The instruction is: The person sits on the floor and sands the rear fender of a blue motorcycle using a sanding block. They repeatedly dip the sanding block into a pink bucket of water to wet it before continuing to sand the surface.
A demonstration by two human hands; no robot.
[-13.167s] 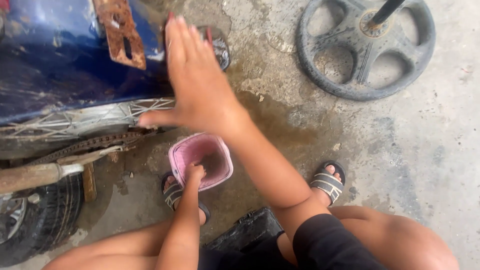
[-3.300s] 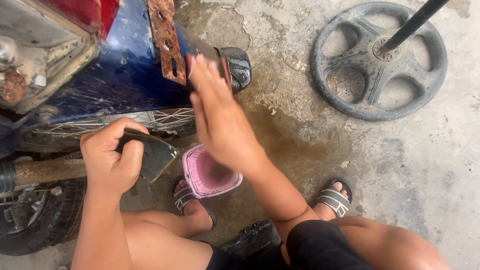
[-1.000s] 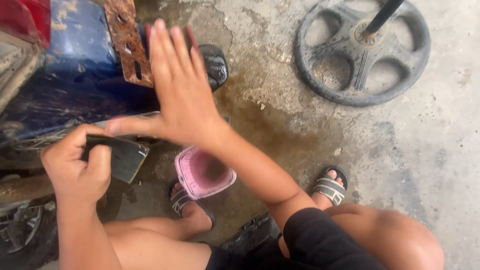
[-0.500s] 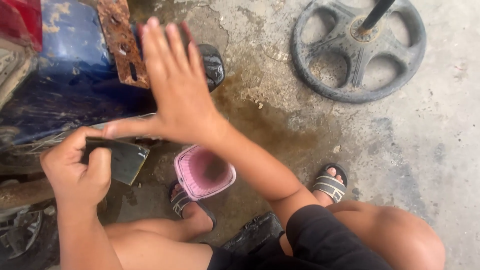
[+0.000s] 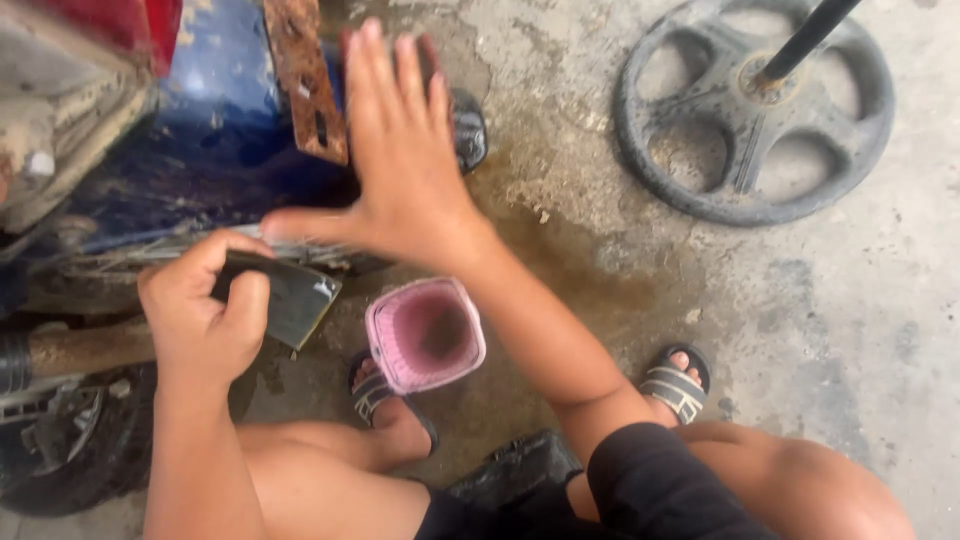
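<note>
My right hand (image 5: 400,165) is spread flat, fingers apart, against the blue body panel (image 5: 215,140) of a motorbike, beside a rusty metal bracket (image 5: 305,80). My left hand (image 5: 205,315) grips a dark, wet sheet of sandpaper (image 5: 295,300) just below the panel's lower edge. A pink plastic cup (image 5: 425,335) with dark water in it stands on the ground between my arms, next to my sandalled left foot (image 5: 385,400).
A black wheel-shaped base (image 5: 755,110) with an upright pole lies at the upper right on the stained concrete floor (image 5: 820,320). The motorbike's rear tyre (image 5: 70,460) and exhaust pipe (image 5: 80,345) are at the lower left. My right foot (image 5: 678,385) rests in a sandal.
The view has shifted slightly; my left hand with the sandpaper has moved a little to the right, closer to the panel. My right hand stays pressed on the blue panel.
</note>
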